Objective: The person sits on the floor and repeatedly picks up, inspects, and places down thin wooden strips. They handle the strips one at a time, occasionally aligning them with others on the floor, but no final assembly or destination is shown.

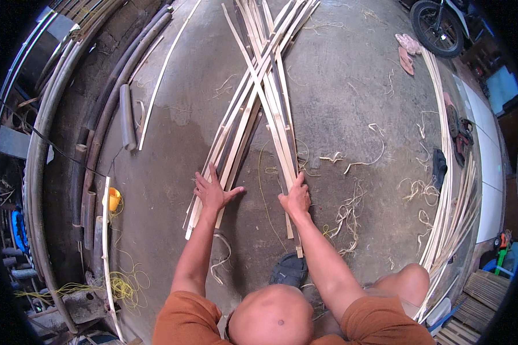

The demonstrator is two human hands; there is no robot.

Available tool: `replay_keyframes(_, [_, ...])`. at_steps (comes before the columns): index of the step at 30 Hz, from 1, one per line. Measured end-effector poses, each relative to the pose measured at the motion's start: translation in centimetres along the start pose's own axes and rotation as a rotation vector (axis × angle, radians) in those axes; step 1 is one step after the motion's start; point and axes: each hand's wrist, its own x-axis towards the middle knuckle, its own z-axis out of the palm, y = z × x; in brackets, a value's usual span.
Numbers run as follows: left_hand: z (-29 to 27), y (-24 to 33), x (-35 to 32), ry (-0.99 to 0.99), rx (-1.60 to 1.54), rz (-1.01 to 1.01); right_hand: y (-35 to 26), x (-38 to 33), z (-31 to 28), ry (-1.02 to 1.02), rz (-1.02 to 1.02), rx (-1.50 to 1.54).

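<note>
On a grey concrete floor (351,86), both hands press flat, grips released, on crossed bamboo strips (259,98).

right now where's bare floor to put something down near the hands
Bare concrete lies between the left hand and the dark poles, and above the curled shavings right of the crossed bamboo strips. Crowded: under both hands, around the right hand, and by the strip pile.
</note>
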Motion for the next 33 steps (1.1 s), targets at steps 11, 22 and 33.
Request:
replay_keyframes(11, [-1.2, -1.0, 2.5, -0.18, -0.26, 0.017, 2.0, 1.0, -3.3, -0.043, -0.078, 0.077])
replay_keyframes(22, [-7.1, 4.7, 5.0, -0.133, -0.336, 0.012, 3.0, 4.6, -13.4, 0.048, -0.257, 0.031])
replay_keyframes(33, [-18.3, 18.6, 12.9, -0.077, -0.523, 0.07, -0.3, 11.0, -40.3, 0.167, -0.283, -0.328])
